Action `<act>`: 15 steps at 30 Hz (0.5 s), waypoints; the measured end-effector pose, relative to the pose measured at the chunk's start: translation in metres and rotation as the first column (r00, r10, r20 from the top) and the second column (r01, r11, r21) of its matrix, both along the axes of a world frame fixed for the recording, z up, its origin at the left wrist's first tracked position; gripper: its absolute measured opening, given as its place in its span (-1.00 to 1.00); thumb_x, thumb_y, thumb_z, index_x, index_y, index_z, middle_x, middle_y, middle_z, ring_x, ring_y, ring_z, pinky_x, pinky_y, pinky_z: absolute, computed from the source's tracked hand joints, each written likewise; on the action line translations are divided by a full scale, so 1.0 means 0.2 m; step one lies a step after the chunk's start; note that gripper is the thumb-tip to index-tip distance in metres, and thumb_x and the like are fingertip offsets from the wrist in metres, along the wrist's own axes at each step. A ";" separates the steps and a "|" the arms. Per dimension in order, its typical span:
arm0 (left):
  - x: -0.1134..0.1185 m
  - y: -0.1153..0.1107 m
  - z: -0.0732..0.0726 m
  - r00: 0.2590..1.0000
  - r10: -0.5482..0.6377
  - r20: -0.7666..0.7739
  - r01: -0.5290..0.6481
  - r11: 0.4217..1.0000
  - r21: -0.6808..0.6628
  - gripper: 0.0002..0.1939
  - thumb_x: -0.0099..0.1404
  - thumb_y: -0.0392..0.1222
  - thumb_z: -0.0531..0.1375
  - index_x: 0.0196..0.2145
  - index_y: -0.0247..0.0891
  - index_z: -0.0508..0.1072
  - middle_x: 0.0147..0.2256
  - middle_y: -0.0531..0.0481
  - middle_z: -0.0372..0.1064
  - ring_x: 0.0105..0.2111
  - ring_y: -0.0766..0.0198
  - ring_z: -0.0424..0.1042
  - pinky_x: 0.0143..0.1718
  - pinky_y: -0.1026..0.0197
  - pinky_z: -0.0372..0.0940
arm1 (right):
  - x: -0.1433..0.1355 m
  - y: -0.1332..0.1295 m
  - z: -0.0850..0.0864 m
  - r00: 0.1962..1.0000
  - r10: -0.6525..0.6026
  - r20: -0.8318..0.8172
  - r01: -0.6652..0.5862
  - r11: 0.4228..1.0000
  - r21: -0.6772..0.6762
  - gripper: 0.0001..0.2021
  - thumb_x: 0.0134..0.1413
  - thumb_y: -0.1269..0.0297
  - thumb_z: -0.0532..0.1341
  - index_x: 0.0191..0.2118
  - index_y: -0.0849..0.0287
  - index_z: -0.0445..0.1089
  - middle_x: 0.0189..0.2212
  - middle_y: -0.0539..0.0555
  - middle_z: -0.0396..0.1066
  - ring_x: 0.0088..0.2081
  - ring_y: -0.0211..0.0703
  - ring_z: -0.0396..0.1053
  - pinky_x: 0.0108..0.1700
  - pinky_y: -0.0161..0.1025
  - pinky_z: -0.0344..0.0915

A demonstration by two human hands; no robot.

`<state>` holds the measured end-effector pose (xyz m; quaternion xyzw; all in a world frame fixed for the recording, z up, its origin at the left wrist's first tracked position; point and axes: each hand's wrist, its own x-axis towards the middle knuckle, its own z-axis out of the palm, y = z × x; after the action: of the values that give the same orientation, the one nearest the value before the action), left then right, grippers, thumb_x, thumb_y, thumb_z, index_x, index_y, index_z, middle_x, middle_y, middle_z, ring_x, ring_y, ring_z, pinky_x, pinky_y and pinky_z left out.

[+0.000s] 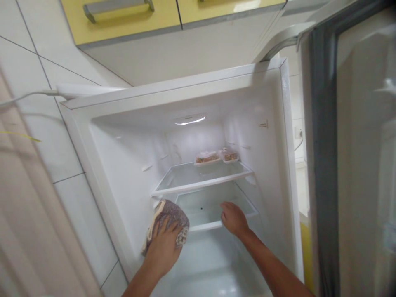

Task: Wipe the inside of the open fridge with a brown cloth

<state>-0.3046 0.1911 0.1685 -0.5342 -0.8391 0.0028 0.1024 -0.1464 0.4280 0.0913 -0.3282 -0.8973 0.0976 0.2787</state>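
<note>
The left hand (163,247) presses flat, fingers spread, on a grey-brown patterned cloth (168,216), pinning it against the left inner wall of an open fridge (123,173), right at the left end of the lower glass shelf (213,208). The cloth is bunched, with a pale edge hanging down along the wall below the hand. The right hand (233,218) rests on the front edge of that same lower shelf, toward its right side, fingers loosely curled over the rim and holding nothing else. The two hands are near each other but apart. Above them, the upper glass shelf (201,177) carries two shallow wrapped food trays (216,156) side by side at its back right corner, just beside the rear wall. A lit lamp (190,119) glows in the fridge ceiling. The fridge door (355,165) stands open at the right, and yellow cabinets (130,18) hang overhead.
</note>
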 end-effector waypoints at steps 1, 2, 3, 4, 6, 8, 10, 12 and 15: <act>-0.01 0.03 -0.03 0.998 0.019 0.064 -0.020 1.000 0.014 -0.40 0.29 -0.18 0.03 0.28 -0.08 0.35 0.34 0.02 0.25 0.42 -0.13 0.00 0.44 -0.26 -0.14 | 0.00 0.00 0.00 1.000 0.009 -0.005 -0.009 1.000 -0.001 -0.60 0.21 0.42 0.04 0.09 0.22 0.45 0.07 0.20 0.50 0.13 -0.05 0.38 0.22 -0.19 0.17; -0.02 0.07 -0.07 0.992 0.036 0.121 -0.040 0.999 0.028 -0.40 0.30 -0.15 0.03 0.30 -0.07 0.31 0.36 0.01 0.22 0.42 -0.12 0.03 0.42 -0.25 -0.09 | 0.01 0.01 0.00 1.000 0.017 -0.009 -0.017 1.000 0.000 -0.60 0.22 0.41 0.04 0.10 0.22 0.45 0.06 0.19 0.50 0.13 -0.07 0.38 0.21 -0.20 0.18; -0.04 0.12 -0.10 0.984 0.052 0.170 -0.062 0.997 0.055 -0.40 0.31 -0.13 0.03 0.30 -0.08 0.30 0.36 -0.01 0.22 0.41 -0.11 0.06 0.41 -0.24 -0.05 | 0.01 0.01 0.00 1.000 0.026 -0.010 -0.026 1.000 0.001 -0.61 0.22 0.40 0.05 0.09 0.22 0.45 0.06 0.18 0.51 0.12 -0.08 0.39 0.20 -0.21 0.19; -0.05 0.16 -0.12 0.974 0.067 0.215 -0.091 0.990 0.105 -0.41 0.32 -0.11 0.04 0.29 -0.09 0.31 0.34 -0.04 0.24 0.39 -0.11 0.10 0.40 -0.24 -0.03 | 0.02 0.01 0.00 0.999 0.033 -0.010 -0.033 0.999 0.004 -0.62 0.22 0.39 0.05 0.08 0.21 0.46 0.05 0.18 0.51 0.12 -0.08 0.39 0.20 -0.21 0.20; -0.08 0.27 -0.15 0.950 0.096 0.298 -0.173 0.954 0.243 -0.47 0.31 -0.09 0.09 0.21 -0.13 0.41 0.26 -0.12 0.36 0.33 -0.11 0.21 0.37 -0.27 -0.01 | 0.02 0.01 0.00 0.999 0.039 -0.010 -0.039 0.999 0.010 -0.63 0.23 0.39 0.05 0.05 0.21 0.48 0.04 0.18 0.51 0.11 -0.07 0.39 0.20 -0.20 0.20; -0.12 0.39 -0.14 0.920 0.125 0.372 -0.265 0.897 0.354 -0.58 0.32 -0.10 0.10 0.08 -0.17 0.51 0.13 -0.20 0.50 0.23 -0.11 0.36 0.32 -0.27 0.08 | 0.02 0.00 0.00 0.999 0.034 -0.013 -0.034 0.999 0.016 -0.63 0.23 0.40 0.04 0.03 0.21 0.50 0.05 0.19 0.50 0.13 -0.05 0.38 0.22 -0.18 0.20; -0.18 0.52 -0.12 0.894 0.148 0.422 -0.334 0.848 0.412 -0.66 0.36 -0.11 0.08 -0.06 -0.20 0.57 -0.01 -0.22 0.58 0.11 -0.06 0.47 0.23 -0.18 0.21 | 0.02 0.00 -0.01 1.000 0.025 -0.014 -0.024 0.999 0.021 -0.63 0.23 0.42 0.03 0.02 0.22 0.50 0.06 0.20 0.50 0.14 -0.03 0.37 0.24 -0.16 0.19; -0.26 0.65 -0.10 0.868 0.177 0.465 -0.410 0.784 0.466 -0.71 0.38 -0.15 0.07 -0.16 -0.24 0.58 -0.09 -0.22 0.60 0.03 0.00 0.52 0.15 -0.08 0.30 | 0.02 0.00 -0.02 1.000 0.019 -0.016 -0.019 0.999 0.028 -0.62 0.22 0.43 0.02 0.02 0.21 0.50 0.06 0.20 0.50 0.15 -0.03 0.37 0.25 -0.15 0.18; -0.36 0.84 -0.09 0.823 0.220 0.523 -0.533 0.615 0.581 -0.71 0.42 -0.09 0.10 -0.10 -0.30 0.52 -0.06 -0.20 0.55 -0.02 0.08 0.52 0.09 -0.08 0.37 | 0.02 0.00 -0.03 0.999 0.005 -0.043 -0.003 0.999 0.041 -0.61 0.23 0.43 0.02 0.05 0.21 0.50 0.08 0.19 0.49 0.16 -0.03 0.36 0.27 -0.15 0.18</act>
<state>-0.3759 0.3583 0.1495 -0.2482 -0.8711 -0.4061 0.1214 -0.1432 0.4274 0.0847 -0.3185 -0.8935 0.0867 0.3043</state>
